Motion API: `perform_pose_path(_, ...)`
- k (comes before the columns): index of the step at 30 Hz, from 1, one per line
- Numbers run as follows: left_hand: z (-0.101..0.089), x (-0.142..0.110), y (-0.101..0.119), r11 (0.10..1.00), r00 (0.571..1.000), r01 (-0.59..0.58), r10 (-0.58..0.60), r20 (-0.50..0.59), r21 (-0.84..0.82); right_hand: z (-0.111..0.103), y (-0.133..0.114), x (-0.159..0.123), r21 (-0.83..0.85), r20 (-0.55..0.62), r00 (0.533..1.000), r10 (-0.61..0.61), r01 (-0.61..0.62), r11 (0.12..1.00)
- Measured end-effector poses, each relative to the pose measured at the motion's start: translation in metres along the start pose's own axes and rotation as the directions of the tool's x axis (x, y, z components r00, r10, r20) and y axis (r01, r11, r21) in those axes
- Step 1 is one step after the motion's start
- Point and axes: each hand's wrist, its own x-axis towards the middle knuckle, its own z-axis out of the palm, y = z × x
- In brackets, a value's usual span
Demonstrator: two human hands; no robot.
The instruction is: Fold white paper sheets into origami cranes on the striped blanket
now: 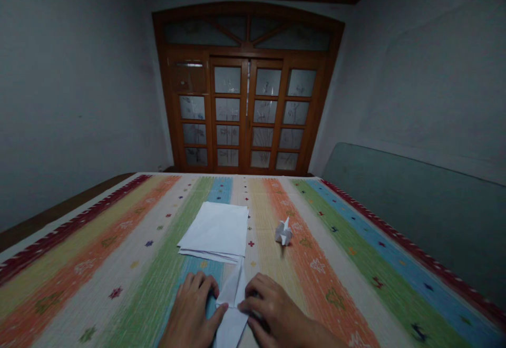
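Observation:
A white sheet of paper (232,327), folded into a narrow pointed shape with a crease down its upper half, lies on the tablecloth close to me. My left hand (193,308) holds its left edge, thumb on the paper and fingers curled beside it. On the other side, my right hand (272,306) grips the right edge with bent fingers, the fingertips pressing near the middle crease. The paper's far tip touches or nearly touches a stack of white paper squares (217,229). To the right of the stack stands a small folded white paper crane (283,233).
A striped, colourful tablecloth (138,253) covers the table. At the right is a pale green padded panel (415,195) along the wall. Wooden doors with glass panes (247,110) close off the far side, beyond the table's far edge.

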Motion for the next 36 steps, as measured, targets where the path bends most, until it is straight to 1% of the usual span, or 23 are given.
perform_pose_path(7,0.005,0.000,-0.005,0.997,1.000,-0.015,0.014,-0.012,-0.081,0.003,0.003,0.000,-0.003,-0.045,0.985,-0.167,0.168,0.986)
perform_pose_path(10,0.009,0.000,-0.008,0.989,1.000,-0.020,0.020,-0.001,-0.144,0.009,0.006,-0.001,-0.050,-0.067,0.967,-0.245,0.242,0.969)
perform_pose_path(13,0.013,0.000,-0.010,0.980,0.999,-0.036,0.034,-0.016,-0.197,0.013,0.008,-0.001,-0.118,-0.056,0.951,-0.304,0.296,0.948)
perform_pose_path(16,0.017,0.000,-0.013,0.971,0.997,-0.066,0.058,-0.042,-0.228,0.014,0.007,0.000,-0.153,-0.023,0.940,-0.340,0.333,0.930)
perform_pose_path(20,0.019,-0.001,-0.014,0.956,0.994,-0.106,0.094,-0.059,-0.272,0.014,0.006,0.000,-0.159,-0.010,0.924,-0.381,0.375,0.913)
perform_pose_path(23,0.020,0.000,-0.012,0.943,0.994,-0.103,0.088,-0.061,-0.317,0.012,0.004,0.000,-0.163,-0.002,0.925,-0.380,0.374,0.913)
perform_pose_path(25,0.020,0.000,-0.011,0.930,0.995,-0.092,0.076,-0.058,-0.356,0.009,0.001,0.001,-0.149,-0.050,0.937,-0.345,0.335,0.930)
perform_pose_path(27,0.020,0.002,-0.010,0.915,0.996,-0.087,0.077,-0.042,-0.393,0.005,-0.003,0.002,-0.125,-0.114,0.959,-0.260,0.246,0.961)
perform_pose_path(29,0.018,0.005,-0.008,0.902,0.996,-0.089,0.093,-0.012,-0.423,0.002,-0.005,0.003,-0.104,-0.151,0.980,-0.131,0.116,0.988)
perform_pose_path(31,0.015,0.008,-0.007,0.892,0.993,-0.100,0.118,0.014,-0.441,0.002,-0.004,0.004,-0.089,-0.158,0.987,0.019,-0.034,0.995)
perform_pose_path(34,0.012,0.014,-0.006,0.886,0.987,-0.131,0.158,0.023,-0.444,0.003,-0.002,0.005,-0.039,-0.142,0.964,0.225,-0.232,0.972)
perform_pose_path(36,0.011,0.019,-0.005,0.890,0.983,-0.157,0.182,0.018,-0.428,0.003,-0.001,0.006,0.010,-0.111,0.942,0.318,-0.319,0.948)
